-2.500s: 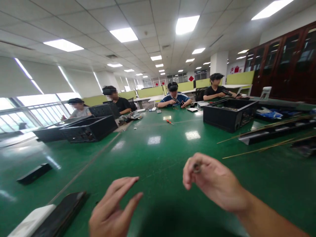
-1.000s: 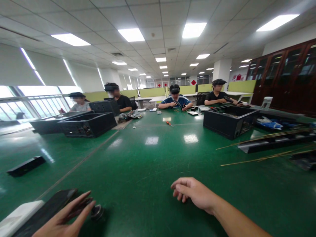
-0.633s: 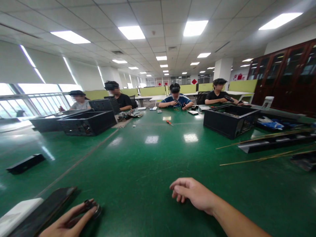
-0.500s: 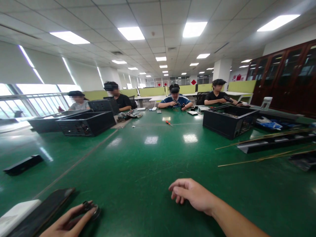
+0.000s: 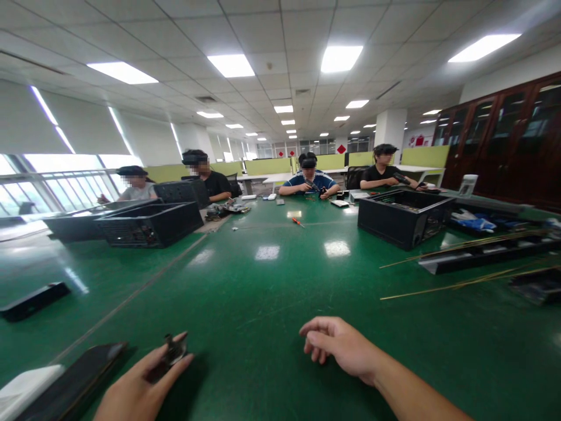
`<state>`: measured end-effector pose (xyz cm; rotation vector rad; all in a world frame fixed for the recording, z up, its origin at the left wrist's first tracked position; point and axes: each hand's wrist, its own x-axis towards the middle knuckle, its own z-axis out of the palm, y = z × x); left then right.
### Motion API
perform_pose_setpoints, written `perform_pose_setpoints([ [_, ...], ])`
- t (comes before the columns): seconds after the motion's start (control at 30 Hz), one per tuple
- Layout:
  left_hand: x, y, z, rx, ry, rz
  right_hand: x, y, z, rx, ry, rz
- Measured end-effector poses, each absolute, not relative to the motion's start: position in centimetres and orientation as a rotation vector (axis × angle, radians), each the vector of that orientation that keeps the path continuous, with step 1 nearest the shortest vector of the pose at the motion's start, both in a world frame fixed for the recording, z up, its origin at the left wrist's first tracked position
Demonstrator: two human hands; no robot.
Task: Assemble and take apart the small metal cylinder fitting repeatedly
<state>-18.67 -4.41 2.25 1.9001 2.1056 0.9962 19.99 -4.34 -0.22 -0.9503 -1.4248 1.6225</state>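
Low on the left, my left hand [image 5: 142, 374] grips a small dark metal part [image 5: 175, 349] with a rounded rim between thumb and fingers, lifted a little off the green table. Its exact kind is not clear. My right hand [image 5: 335, 345] rests on the table at the lower middle, fingers loosely curled and somewhat apart, holding nothing. Beside my left hand lie a long dark flat piece [image 5: 83, 380] and a white object [image 5: 30, 389].
Black computer cases [image 5: 149, 225] stand at the far left, with another case [image 5: 403, 216] at the right. An orange screwdriver [image 5: 298, 222] lies mid-table. Thin yellow rods [image 5: 429, 292] and a dark metal rail [image 5: 473, 254] lie to the right. Several people sit across the table.
My left hand has moved right and slightly up with the metal part, which now shows at another angle. My right hand has stayed in place. The view has shifted slightly.
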Motion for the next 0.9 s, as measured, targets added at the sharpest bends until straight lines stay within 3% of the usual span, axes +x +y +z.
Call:
perform_pose_setpoints([
  [0.13,-8.7,-2.5,6.4,2.262,1.726,0.988,21.1,-3.7,-0.3,-0.979,-1.436,1.495],
  [0.3,0.3,-0.6,4.7,2.457,1.388,0.889,23.0,-2.8,-0.5,-1.183,-1.612,1.048],
  [0.5,0.6,-0.8,1.1,2.413,1.092,0.829,22.9,-2.9,-0.4,-1.245,-1.809,0.860],
  [0.9,0.9,-1.8,1.0,2.349,0.955,0.952,21.3,-4.3,0.5,-1.152,-1.913,0.742],
])
